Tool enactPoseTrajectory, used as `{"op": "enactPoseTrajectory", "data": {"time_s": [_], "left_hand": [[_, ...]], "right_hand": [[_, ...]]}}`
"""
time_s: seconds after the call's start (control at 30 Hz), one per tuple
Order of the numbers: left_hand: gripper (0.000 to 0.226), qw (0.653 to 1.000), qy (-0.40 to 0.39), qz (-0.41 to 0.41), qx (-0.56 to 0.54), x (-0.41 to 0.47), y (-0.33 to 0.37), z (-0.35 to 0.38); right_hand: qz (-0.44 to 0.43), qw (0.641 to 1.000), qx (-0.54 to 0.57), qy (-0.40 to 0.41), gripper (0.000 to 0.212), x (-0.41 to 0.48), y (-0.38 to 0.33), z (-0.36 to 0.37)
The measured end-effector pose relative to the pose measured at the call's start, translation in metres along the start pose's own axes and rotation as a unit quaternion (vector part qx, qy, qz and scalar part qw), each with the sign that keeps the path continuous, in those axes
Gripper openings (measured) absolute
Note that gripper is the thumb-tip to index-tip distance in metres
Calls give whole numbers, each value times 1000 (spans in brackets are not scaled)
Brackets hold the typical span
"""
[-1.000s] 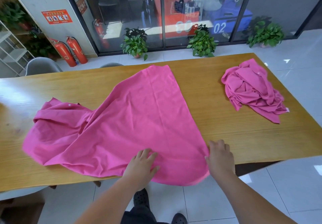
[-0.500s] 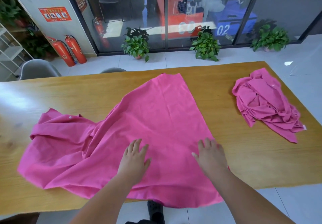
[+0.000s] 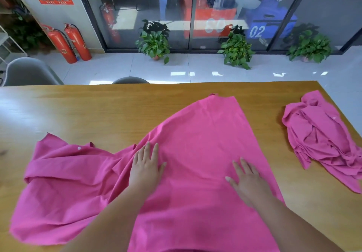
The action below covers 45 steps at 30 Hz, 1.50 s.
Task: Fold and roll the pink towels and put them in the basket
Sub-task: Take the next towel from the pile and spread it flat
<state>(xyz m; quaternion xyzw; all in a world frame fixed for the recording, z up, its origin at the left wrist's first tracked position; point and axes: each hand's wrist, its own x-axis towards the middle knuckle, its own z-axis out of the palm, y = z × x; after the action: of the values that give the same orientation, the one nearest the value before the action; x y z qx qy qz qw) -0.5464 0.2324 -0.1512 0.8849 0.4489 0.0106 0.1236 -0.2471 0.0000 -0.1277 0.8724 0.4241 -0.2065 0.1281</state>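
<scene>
- The big pink towel (image 3: 195, 153) lies spread on the wooden table (image 3: 98, 110), right under both hands.
- The left hand (image 3: 146, 166) rests flat on it, fingers straight and close together. Just past the fingertips the cloth edge bunches into wrinkles on the left.
- The right hand (image 3: 247, 179) also lies flat on the towel, fingers straight and a little spread.
- A second pink towel (image 3: 321, 132) sits crumpled, well apart to the right of the right fingers.
</scene>
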Motion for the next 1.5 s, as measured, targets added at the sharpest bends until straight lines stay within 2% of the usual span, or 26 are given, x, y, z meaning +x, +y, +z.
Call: {"op": "enactPoseTrajectory", "data": {"time_s": [0.13,0.2,0.27,0.33,0.43,0.63,0.77,0.93,1.03,1.23,1.5], "left_hand": [[70,999,-12,45,28,17,-1,7],[66,996,-13,82,30,20,1,10],[65,993,-19,110,31,20,5,13],[68,993,-26,113,24,20,7,18],[75,997,-36,71,22,32,1,24],[98,997,-70,-21,35,120,1,5],[94,995,-63,-39,61,153,18,9],[88,998,-4,-2,63,141,14,30],[88,997,9,10,72,167,10,28],[89,995,16,11,100,265,22,22],[84,995,49,43,76,365,30,14]], "right_hand": [[146,989,17,13,84,14,-4,-14],[166,986,5,30,82,23,-6,-29],[129,990,-10,53,80,34,-5,-35],[53,998,-6,21,81,46,-7,-32],[11,999,28,-34,87,57,-7,-26],[-28,998,46,-25,89,92,-4,-40],[-4,997,69,46,83,123,-5,-50],[11,991,51,123,85,158,12,-33],[12,987,47,152,83,180,15,-36],[21,983,46,177,83,250,24,-66],[21,979,45,196,84,329,31,-108]]}}
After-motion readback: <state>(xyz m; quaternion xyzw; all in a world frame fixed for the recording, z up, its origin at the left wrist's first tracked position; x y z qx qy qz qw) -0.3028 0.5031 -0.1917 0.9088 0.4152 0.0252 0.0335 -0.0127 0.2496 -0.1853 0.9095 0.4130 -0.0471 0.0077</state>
